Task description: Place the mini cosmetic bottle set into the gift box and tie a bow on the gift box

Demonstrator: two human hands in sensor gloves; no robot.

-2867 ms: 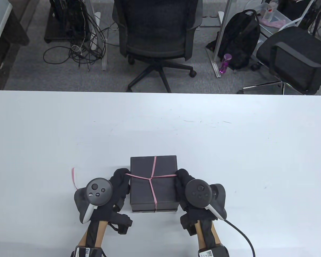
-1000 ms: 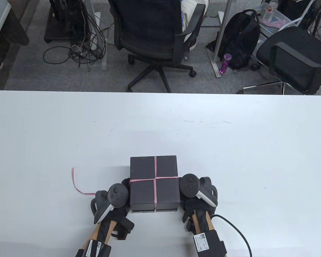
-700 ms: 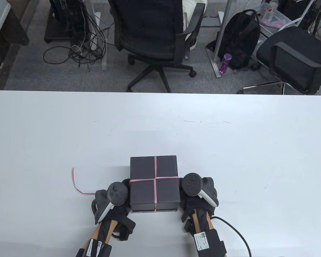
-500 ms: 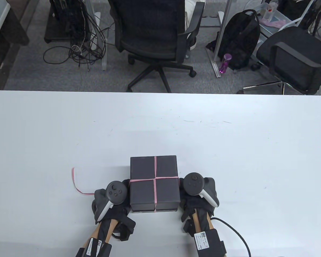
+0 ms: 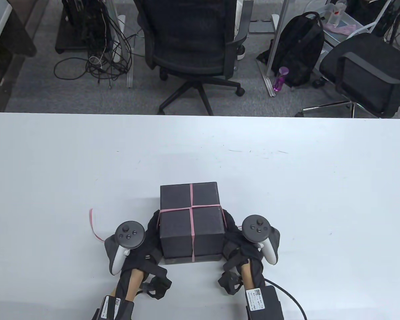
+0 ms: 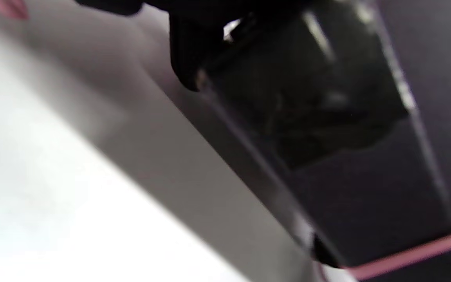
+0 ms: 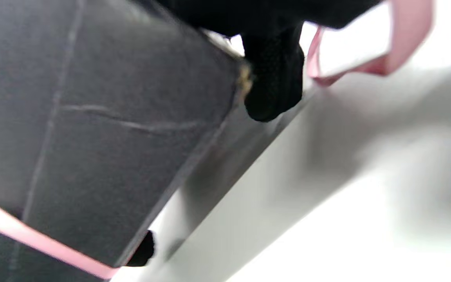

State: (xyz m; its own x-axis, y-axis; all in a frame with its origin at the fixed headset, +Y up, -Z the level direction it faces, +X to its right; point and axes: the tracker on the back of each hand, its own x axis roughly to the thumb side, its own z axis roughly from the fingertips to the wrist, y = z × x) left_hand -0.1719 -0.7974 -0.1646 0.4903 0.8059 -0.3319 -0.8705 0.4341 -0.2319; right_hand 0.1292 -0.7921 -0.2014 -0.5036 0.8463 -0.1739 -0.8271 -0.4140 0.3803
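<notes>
1. Gripped between both hands, tilted w/ far edge raised: gift box (image 5: 190, 222), pink ribbon (image 5: 191, 213) crossed on lid
2. Left hand (image 5: 146, 240) & right hand (image 5: 235, 238) clamped on opposite box sides
3. Prob. mid-wrap; next calls for catching loose ribbon ends & knotting a bow
4. Bottle set unseen, presumably inside; fingertips under box hidden; wrist views blurred

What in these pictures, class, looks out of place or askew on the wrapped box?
The gift box is tilted, its far end raised off the table between the left hand and right hand. The pink ribbon crosses the lid without a bow, one loose end trailing left.
</notes>
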